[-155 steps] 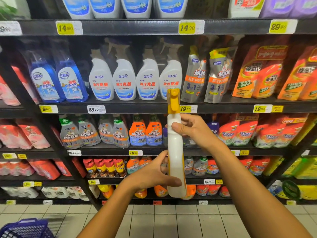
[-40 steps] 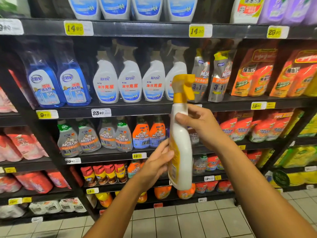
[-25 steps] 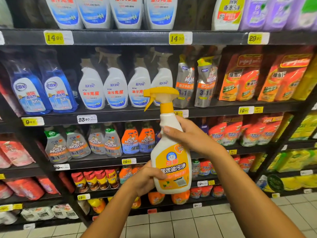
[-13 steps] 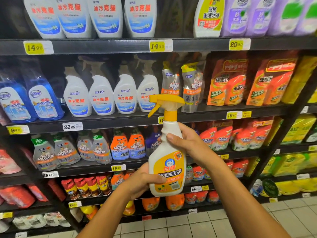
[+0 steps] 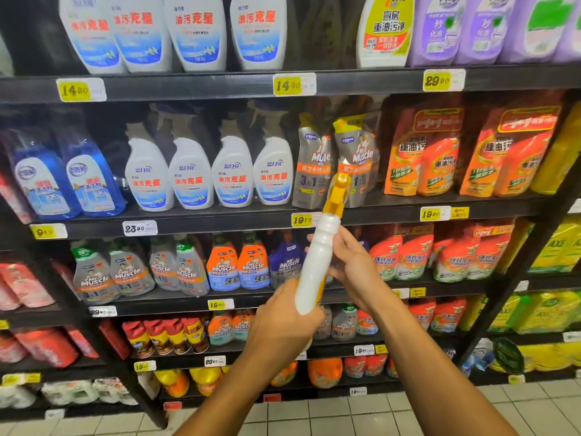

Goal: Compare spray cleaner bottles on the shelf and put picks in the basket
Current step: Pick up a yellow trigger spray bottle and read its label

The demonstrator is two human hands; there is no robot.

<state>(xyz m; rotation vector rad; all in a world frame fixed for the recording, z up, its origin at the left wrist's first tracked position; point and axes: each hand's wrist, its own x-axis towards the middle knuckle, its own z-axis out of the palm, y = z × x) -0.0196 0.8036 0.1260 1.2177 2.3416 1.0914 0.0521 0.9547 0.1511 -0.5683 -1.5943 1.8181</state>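
both hands grip a white spray bottle (image 5: 317, 265) before the shelf (image 5: 220, 217), left hand (image 5: 283, 322) at its base, right hand (image 5: 352, 265) mid-body; comparing underway; no basket visible, nothing placed yet

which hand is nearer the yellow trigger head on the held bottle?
Right. The right hand grips the white spray bottle at its upper body, just below the yellow trigger head. The left hand holds the bottle's base, farther down.
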